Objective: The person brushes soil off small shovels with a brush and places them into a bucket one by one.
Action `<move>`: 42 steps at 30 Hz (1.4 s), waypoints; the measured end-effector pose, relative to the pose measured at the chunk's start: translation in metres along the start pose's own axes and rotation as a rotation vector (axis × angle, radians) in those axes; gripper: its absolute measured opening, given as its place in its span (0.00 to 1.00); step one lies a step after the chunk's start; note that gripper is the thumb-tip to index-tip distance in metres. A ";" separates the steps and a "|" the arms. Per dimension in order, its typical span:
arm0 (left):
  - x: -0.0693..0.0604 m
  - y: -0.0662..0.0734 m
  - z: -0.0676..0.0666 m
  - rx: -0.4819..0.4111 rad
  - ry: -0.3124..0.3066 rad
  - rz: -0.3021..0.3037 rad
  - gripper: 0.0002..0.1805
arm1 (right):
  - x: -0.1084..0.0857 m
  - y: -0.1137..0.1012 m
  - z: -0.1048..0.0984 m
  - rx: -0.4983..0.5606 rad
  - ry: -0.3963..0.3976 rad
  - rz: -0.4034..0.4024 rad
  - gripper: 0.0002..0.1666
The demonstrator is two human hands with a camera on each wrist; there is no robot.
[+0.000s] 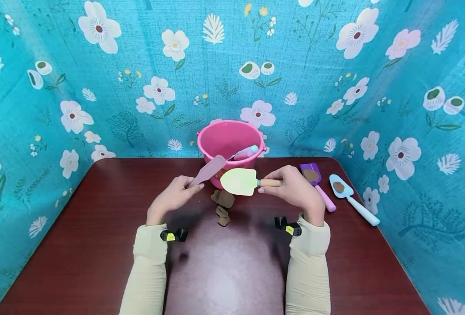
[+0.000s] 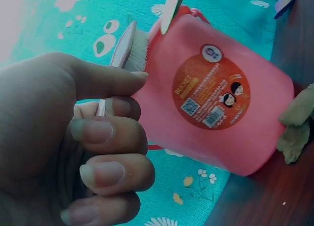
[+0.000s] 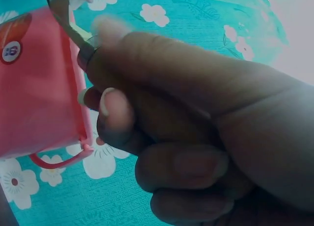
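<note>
My left hand (image 1: 173,197) grips a mauve-pink brush (image 1: 210,170), its head raised in front of the bucket. In the left wrist view white bristles (image 2: 139,52) show on the brush head. My right hand (image 1: 295,188) holds a pale green trowel (image 1: 239,181) by its wooden handle (image 1: 270,182). The trowel's blade points left, level in the air, just short of the brush. Behind both tools stands a pink bucket (image 1: 240,163), with a pink-and-turquoise handled tool (image 1: 246,152) leaning inside. Brown clumps (image 1: 224,199) lie on the table below the blade.
A purple shovel (image 1: 316,168) with a pink handle and a light blue trowel (image 1: 344,185) rest at the table's right, each bearing a brown lump. Flowered teal cloth (image 1: 224,57) hangs around the dark red table (image 1: 78,245).
</note>
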State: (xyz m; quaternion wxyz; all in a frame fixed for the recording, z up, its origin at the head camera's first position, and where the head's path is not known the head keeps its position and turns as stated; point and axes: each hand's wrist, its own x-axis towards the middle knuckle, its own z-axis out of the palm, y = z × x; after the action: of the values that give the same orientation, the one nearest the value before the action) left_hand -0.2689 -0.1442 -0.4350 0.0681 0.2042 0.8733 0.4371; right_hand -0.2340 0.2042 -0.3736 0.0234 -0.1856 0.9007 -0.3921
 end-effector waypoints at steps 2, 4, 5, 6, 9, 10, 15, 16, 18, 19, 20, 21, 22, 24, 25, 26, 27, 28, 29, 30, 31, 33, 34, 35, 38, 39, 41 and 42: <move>-0.001 0.000 -0.002 -0.018 0.002 0.005 0.17 | 0.000 -0.001 0.001 0.005 -0.014 -0.007 0.16; -0.002 0.002 -0.004 -0.048 -0.010 0.011 0.17 | 0.001 -0.001 0.002 -0.010 -0.028 -0.022 0.14; -0.002 0.003 -0.005 -0.064 -0.021 0.014 0.17 | 0.002 -0.002 0.002 -0.023 -0.036 -0.031 0.13; -0.002 0.003 -0.006 -0.082 -0.030 0.017 0.17 | 0.003 -0.002 0.003 -0.039 -0.044 -0.040 0.13; -0.002 0.007 -0.008 -0.126 -0.059 0.033 0.16 | 0.006 -0.003 0.006 -0.106 -0.062 -0.072 0.12; -0.002 0.008 -0.008 -0.135 -0.070 0.040 0.16 | 0.007 -0.004 0.008 -0.125 -0.065 -0.085 0.12; -0.002 0.014 -0.010 -0.163 -0.128 0.052 0.15 | 0.011 -0.005 0.016 -0.217 -0.037 -0.186 0.14; -0.002 0.015 -0.010 -0.170 -0.138 0.054 0.14 | 0.012 -0.005 0.018 -0.226 -0.026 -0.205 0.15; -0.001 0.016 -0.009 -0.181 -0.153 0.062 0.13 | 0.015 -0.005 0.022 -0.246 0.002 -0.227 0.16; -0.001 0.017 -0.008 -0.185 -0.158 0.072 0.13 | 0.016 -0.005 0.025 -0.259 0.016 -0.232 0.16; 0.000 0.017 -0.007 -0.190 -0.163 0.082 0.12 | 0.018 -0.005 0.027 -0.272 0.026 -0.231 0.16; 0.000 0.018 -0.006 -0.195 -0.166 0.090 0.12 | 0.020 -0.004 0.029 -0.290 0.035 -0.232 0.16; 0.000 0.019 -0.004 -0.197 -0.170 0.098 0.13 | 0.021 -0.003 0.032 -0.314 0.042 -0.231 0.16; 0.001 0.021 -0.001 -0.193 -0.175 0.108 0.13 | 0.025 0.001 0.037 -0.368 0.056 -0.231 0.15; 0.001 0.021 0.001 -0.187 -0.175 0.109 0.13 | 0.026 0.004 0.039 -0.394 0.062 -0.236 0.15; 0.002 0.021 0.003 -0.182 -0.179 0.109 0.12 | 0.028 0.006 0.042 -0.408 0.067 -0.242 0.14; 0.002 0.021 0.005 -0.172 -0.180 0.109 0.13 | 0.029 0.009 0.044 -0.421 0.074 -0.254 0.13; 0.003 0.020 0.008 -0.155 -0.179 0.112 0.13 | 0.030 0.013 0.046 -0.430 0.079 -0.261 0.13; 0.004 0.019 0.012 -0.133 -0.171 0.115 0.13 | 0.031 0.017 0.048 -0.433 0.083 -0.265 0.12; 0.004 0.018 0.015 -0.105 -0.164 0.126 0.13 | 0.031 0.020 0.050 -0.434 0.085 -0.269 0.12; 0.005 0.017 0.017 -0.072 -0.152 0.132 0.14 | 0.032 0.023 0.052 -0.432 0.086 -0.273 0.13; 0.007 0.015 0.022 -0.001 -0.124 0.136 0.15 | 0.032 0.027 0.055 -0.433 0.090 -0.278 0.13; 0.007 0.013 0.024 0.033 -0.109 0.136 0.15 | 0.033 0.029 0.055 -0.435 0.094 -0.277 0.13; 0.008 0.013 0.026 0.058 -0.100 0.131 0.15 | 0.033 0.031 0.056 -0.433 0.101 -0.276 0.13; 0.010 0.011 0.028 0.116 -0.081 0.110 0.15 | 0.033 0.035 0.056 -0.429 0.126 -0.277 0.14; 0.010 0.011 0.029 0.134 -0.071 0.106 0.15 | 0.033 0.036 0.055 -0.429 0.133 -0.276 0.14; 0.011 0.010 0.029 0.167 -0.055 0.101 0.15 | 0.032 0.039 0.053 -0.429 0.138 -0.274 0.14; 0.012 0.010 0.029 0.181 -0.048 0.101 0.16 | 0.033 0.040 0.052 -0.430 0.139 -0.273 0.14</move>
State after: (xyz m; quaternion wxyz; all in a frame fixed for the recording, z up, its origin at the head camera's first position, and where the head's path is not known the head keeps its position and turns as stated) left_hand -0.2677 -0.1126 -0.4447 0.0480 0.2636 0.8960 0.3541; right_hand -0.2671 0.1812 -0.4352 -0.1318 -0.2786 0.9294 -0.2030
